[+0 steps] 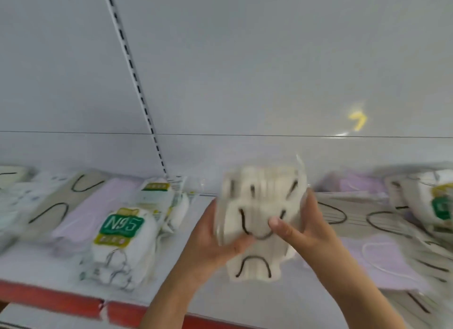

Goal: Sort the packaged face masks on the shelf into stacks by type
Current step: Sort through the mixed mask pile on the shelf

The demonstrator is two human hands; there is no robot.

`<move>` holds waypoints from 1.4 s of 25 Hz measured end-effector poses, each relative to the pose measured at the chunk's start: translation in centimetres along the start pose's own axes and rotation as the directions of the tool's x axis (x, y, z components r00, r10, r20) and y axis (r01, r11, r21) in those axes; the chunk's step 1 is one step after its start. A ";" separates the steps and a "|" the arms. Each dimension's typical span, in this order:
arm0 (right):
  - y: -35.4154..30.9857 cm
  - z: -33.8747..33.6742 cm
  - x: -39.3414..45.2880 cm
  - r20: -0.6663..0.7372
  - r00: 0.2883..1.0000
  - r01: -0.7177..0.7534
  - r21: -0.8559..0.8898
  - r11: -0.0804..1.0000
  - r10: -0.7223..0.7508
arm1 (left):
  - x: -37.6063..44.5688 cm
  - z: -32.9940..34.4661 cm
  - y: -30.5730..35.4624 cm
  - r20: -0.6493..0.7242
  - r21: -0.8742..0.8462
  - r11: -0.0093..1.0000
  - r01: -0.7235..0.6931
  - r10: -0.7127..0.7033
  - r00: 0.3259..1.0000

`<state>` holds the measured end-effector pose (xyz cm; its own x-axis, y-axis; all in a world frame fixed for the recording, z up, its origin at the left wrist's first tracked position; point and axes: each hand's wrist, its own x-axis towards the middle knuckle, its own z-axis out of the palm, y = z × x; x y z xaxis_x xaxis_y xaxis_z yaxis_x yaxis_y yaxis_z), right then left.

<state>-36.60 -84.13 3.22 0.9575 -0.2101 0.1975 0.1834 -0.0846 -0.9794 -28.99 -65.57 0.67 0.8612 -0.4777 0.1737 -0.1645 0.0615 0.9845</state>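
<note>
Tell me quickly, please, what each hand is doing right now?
Left hand: grips the bundle of cream masks from its left side.
Right hand: grips the same bundle, thumb across its front.

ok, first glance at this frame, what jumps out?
Dead centre, the left hand and right hand grip a bundle of cream masks with black ear loops, held above the white shelf. Lower left lies a stack of green-labelled N95 packs. Lilac masks lie at the right, beside blurred, unsorted packs.
</note>
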 end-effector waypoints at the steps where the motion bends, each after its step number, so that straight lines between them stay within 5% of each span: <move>1: 0.0 1.0 0.1 0.087 0.996 -0.039 0.046 0.998 0.034 | -0.4 -0.7 -0.6 -0.002 0.035 0.999 0.004 -0.004 1.000; 5: 0.5 3.8 0.4 -0.051 0.998 -0.023 0.110 0.994 0.029 | -1.5 -1.8 -1.3 0.013 0.065 0.997 0.045 -0.046 0.999; 9: 0.4 5.5 0.9 0.180 0.984 -0.008 0.018 1.000 0.004 | -2.0 -3.2 -1.6 0.112 0.205 0.977 0.054 -0.079 0.991; 12: 1.3 6.2 1.5 -0.049 0.998 -0.028 0.213 0.977 0.039 | -2.3 -4.1 -1.7 0.074 0.246 0.967 0.068 -0.089 0.993; 15: 0.9 7.1 1.4 0.067 0.996 -0.069 0.207 0.976 0.057 | -2.6 -4.8 -1.5 0.139 0.237 0.969 0.072 -0.108 0.984; 17: 0.5 8.2 2.1 0.012 0.994 -0.109 0.222 0.969 0.109 | -2.9 -5.5 -0.8 0.146 0.243 0.966 0.087 -0.125 0.981; 19: -0.4 9.5 2.9 -0.071 0.983 -0.130 0.366 0.922 0.167 | -2.9 -6.8 0.4 0.076 0.206 0.975 0.084 -0.102 0.992; 22: -3.0 12.6 4.4 -0.016 0.983 -0.144 0.544 0.827 0.182 | -3.1 -9.8 2.6 0.017 0.226 0.973 0.051 -0.057 0.998; 29: -5.9 23.4 8.4 0.171 0.966 -0.252 0.490 0.835 0.191 | -5.6 -20.1 6.0 -0.213 0.132 0.977 0.167 -0.136 0.968; 35: -5.7 33.2 11.9 0.311 0.914 -0.380 0.435 0.816 0.260 | -9.7 -30.6 5.6 -0.632 -0.217 0.975 0.053 -0.182 0.754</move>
<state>-18.92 -53.82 9.77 0.9923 0.0885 -0.0870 -0.1170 0.4347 -0.8929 -23.58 -33.80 5.28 0.9827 0.1824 -0.0323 -0.0098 0.2251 0.9743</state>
